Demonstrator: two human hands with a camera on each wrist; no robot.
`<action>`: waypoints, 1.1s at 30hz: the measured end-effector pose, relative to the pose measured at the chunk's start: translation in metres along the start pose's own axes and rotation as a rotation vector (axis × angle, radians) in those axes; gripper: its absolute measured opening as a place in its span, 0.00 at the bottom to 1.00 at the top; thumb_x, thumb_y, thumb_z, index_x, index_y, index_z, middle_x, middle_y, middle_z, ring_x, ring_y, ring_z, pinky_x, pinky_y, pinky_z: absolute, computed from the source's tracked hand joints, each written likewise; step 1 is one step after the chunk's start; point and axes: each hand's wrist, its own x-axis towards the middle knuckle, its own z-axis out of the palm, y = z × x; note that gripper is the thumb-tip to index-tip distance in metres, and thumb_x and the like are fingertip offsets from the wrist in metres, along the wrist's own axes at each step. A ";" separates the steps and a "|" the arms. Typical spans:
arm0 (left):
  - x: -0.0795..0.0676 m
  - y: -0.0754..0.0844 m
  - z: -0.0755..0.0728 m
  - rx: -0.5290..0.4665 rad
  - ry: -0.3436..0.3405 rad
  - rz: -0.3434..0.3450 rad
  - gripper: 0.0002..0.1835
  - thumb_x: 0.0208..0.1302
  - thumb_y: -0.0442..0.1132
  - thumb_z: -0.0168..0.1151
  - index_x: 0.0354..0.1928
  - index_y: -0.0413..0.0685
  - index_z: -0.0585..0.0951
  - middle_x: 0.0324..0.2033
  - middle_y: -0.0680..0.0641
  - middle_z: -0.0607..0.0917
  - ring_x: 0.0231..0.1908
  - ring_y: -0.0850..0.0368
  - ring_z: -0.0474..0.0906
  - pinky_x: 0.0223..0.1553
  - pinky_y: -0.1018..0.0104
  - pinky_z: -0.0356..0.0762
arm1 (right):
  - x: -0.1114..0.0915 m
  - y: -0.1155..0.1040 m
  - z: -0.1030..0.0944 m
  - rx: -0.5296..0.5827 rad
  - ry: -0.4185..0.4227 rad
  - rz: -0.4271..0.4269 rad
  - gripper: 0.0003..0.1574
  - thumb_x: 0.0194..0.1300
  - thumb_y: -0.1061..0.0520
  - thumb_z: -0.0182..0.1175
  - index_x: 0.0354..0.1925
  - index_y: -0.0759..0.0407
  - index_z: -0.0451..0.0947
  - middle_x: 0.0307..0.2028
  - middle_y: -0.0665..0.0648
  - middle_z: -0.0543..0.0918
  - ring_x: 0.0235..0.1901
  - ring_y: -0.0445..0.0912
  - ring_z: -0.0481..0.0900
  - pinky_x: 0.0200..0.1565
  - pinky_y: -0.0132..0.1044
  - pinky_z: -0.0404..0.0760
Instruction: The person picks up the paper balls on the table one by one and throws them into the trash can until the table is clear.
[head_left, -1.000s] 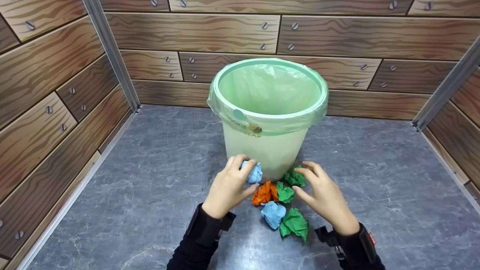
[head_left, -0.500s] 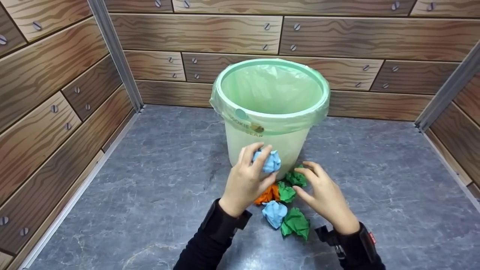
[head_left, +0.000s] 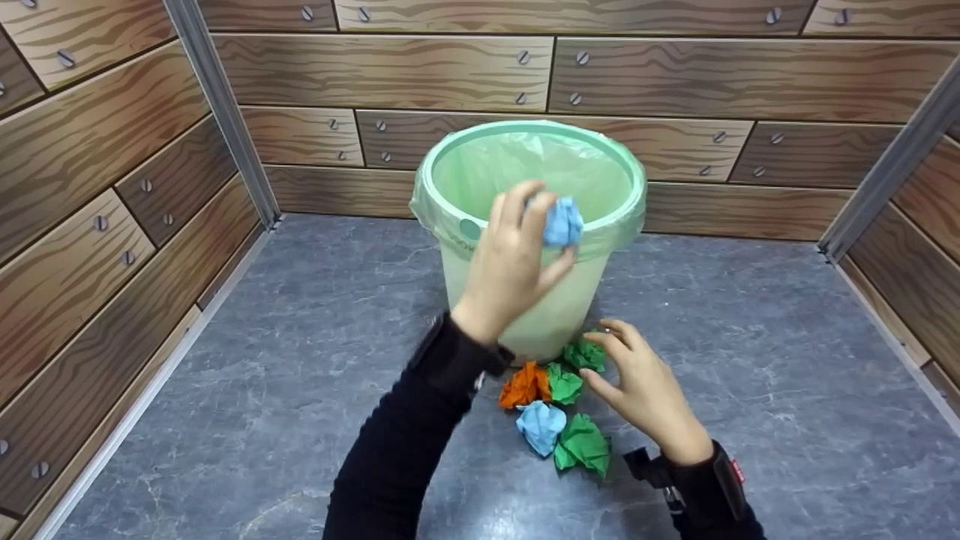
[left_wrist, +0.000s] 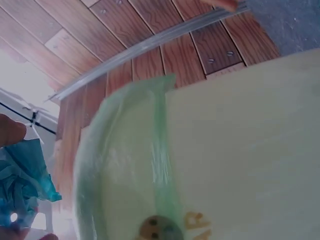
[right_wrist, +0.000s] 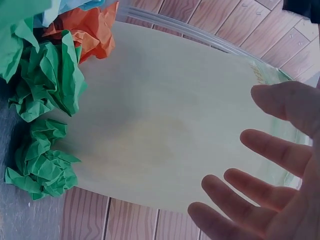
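My left hand [head_left: 514,259] grips a crumpled light-blue paper ball [head_left: 562,223] between fingers and thumb, raised before the front rim of a pale trash bin [head_left: 525,307]. In the left wrist view that blue paper ball [left_wrist: 24,175] shows at the left edge, beside the bin's lined rim. Low by the bin's right side, my right hand [head_left: 646,386] hovers with fingers spread and nothing in them. Nearest to it are green paper balls [head_left: 583,354] [right_wrist: 45,162]. In the right wrist view the right hand [right_wrist: 270,185] faces the bin wall.
On the grey floor [head_left: 337,360] before the bin lie an orange paper ball [head_left: 525,385], another blue paper ball [head_left: 541,427] and a green paper ball [head_left: 583,445]. A green bag liner [head_left: 622,217] folds over the bin rim. Wood-patterned walls [head_left: 450,71] stand behind and at the sides.
My left hand has lifted the blue paper ball from near the floor up to the bin's rim, moving slightly right. The right hand stays nearly where it was.
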 end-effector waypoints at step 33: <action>-0.050 -0.010 -0.016 0.063 -0.119 -0.081 0.15 0.49 0.42 0.63 0.37 0.40 0.75 0.48 0.40 0.71 0.47 0.48 0.66 0.48 0.61 0.66 | -0.002 -0.002 -0.004 -0.055 -0.020 0.022 0.25 0.52 0.56 0.64 0.49 0.58 0.73 0.54 0.63 0.67 0.48 0.54 0.70 0.42 0.46 0.73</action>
